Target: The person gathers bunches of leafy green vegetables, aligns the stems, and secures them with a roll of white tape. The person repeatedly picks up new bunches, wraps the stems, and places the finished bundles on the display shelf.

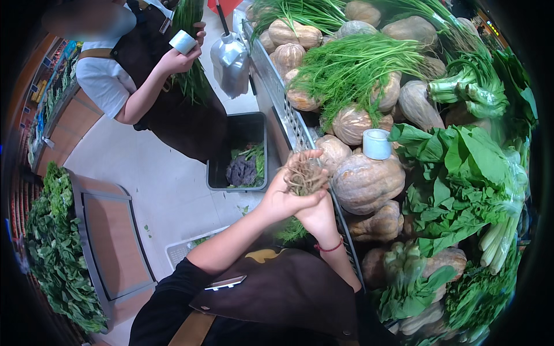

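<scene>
My left hand [279,197] and my right hand [312,214] meet around a bunch of leafy greens, its brown tangled roots [305,176] facing up at me. Feathery green fronds, resembling dill [292,231], show below my wrists and seem to belong to this bunch. The hands overlap, so most of the stems are hidden. Just beyond them is the rim of a grey perforated crate wall [298,125]. A roll of clear tape [376,144] rests on a large ribbed pumpkin [368,181] to the right of my hands.
Dill-like herbs [359,69], leafy greens [467,168] and a tape-wrapped bunch [504,220] lie over several pumpkins. A co-worker [173,91] holds greens and a tape roll [182,42]. Below stand a black bin [265,142] with leaf scraps and a white basket [176,254]. Plastic bags [229,65] hang nearby.
</scene>
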Tool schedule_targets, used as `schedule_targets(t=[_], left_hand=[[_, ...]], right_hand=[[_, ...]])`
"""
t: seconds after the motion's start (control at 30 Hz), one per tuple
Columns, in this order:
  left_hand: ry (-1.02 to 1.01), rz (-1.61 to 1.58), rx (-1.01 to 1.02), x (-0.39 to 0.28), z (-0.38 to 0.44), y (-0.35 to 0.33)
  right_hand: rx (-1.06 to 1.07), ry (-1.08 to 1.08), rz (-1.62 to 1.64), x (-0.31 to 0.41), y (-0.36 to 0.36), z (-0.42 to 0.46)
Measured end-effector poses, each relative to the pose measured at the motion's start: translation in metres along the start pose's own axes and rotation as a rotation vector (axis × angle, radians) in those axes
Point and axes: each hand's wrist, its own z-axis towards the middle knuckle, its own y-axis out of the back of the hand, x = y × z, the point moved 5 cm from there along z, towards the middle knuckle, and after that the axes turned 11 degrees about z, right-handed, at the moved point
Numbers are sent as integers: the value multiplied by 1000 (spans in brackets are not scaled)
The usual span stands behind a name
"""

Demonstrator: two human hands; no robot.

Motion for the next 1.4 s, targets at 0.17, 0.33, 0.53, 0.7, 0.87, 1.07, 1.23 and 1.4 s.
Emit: schedule_targets(t=[0.17,0.33,0.53,0.7,0.87,1.07,1.23,1.4], left_hand=[[74,-134,92,0,-1,12],[75,189,342,-21,6,3],[-146,373,912,-60,46,-8],[-455,628,765,-128,147,-12],[-678,1369,175,-121,270,-67],[-473,1796,-15,-95,344,-111],[-322,1687,65,-96,363,-115],[-320,1533,201,-100,388,-101]], right_hand=[[183,-86,120,5,1,0],[207,-36,263,-3,6,-5],[146,196,246,26,16,-18],[128,-150,531,5,43,-23],[81,-96,484,5,50,-23],[94,109,317,5,53,-20],[193,36,346,-7,52,-15],[195,36,442,1,50,-13]])
